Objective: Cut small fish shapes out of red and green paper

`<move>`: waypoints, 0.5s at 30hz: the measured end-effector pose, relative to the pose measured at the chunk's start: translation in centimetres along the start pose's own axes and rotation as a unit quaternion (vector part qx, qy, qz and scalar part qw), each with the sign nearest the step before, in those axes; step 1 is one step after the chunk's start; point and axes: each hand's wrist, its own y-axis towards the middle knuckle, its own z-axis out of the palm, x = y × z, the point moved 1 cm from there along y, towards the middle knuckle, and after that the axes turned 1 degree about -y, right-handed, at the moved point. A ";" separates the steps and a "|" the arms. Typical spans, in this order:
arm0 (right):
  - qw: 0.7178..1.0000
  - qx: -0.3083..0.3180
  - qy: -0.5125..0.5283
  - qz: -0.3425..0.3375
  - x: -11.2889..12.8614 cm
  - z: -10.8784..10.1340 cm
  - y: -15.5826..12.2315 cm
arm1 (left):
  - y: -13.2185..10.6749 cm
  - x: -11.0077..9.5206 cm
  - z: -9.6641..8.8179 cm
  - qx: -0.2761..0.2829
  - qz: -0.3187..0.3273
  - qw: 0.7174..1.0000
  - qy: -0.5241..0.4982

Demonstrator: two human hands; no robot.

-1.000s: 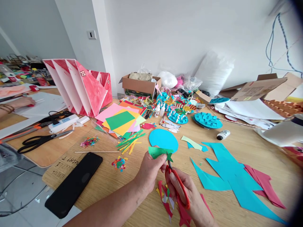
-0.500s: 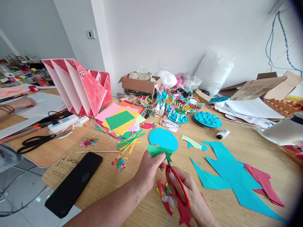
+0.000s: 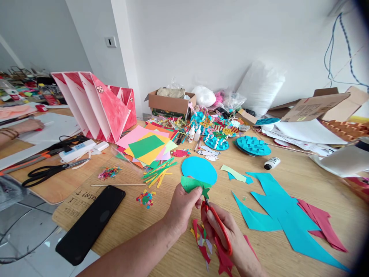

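Note:
My left hand (image 3: 184,206) pinches a small piece of green paper (image 3: 189,184), its right end cut into a fish-tail shape. In my right hand (image 3: 225,227) are red-handled scissors (image 3: 220,223), fingers wrapped through the loops. The blades point up at the lower right edge of the green paper, partly hidden by my left fingers. A blue paper circle (image 3: 198,167) lies just beyond the green piece. Beneath my hands are red, yellow and purple paper scraps (image 3: 204,252).
Blue offcuts (image 3: 273,204) and folded red paper (image 3: 325,223) lie right. Left are a black phone (image 3: 92,223), black scissors (image 3: 46,173) and colored sheets (image 3: 144,148). A pink file rack (image 3: 109,107) stands behind. Another person's hand (image 3: 30,125) rests on paper at far left.
The scissors and my right hand have shifted very slightly at the paper's tail end. My left hand still holds the green paper in nearly the same spot.

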 end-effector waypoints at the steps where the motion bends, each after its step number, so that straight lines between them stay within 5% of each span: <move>1: 1.000 -0.002 0.000 0.002 0.0 0.0 0.0 | 0.0 0.1 0.0 0.000 0.001 1.000 0.003; 15: 0.999 -0.024 -0.021 0.018 0.1 0.3 0.1 | 0.0 0.3 0.0 -0.004 0.024 0.999 0.032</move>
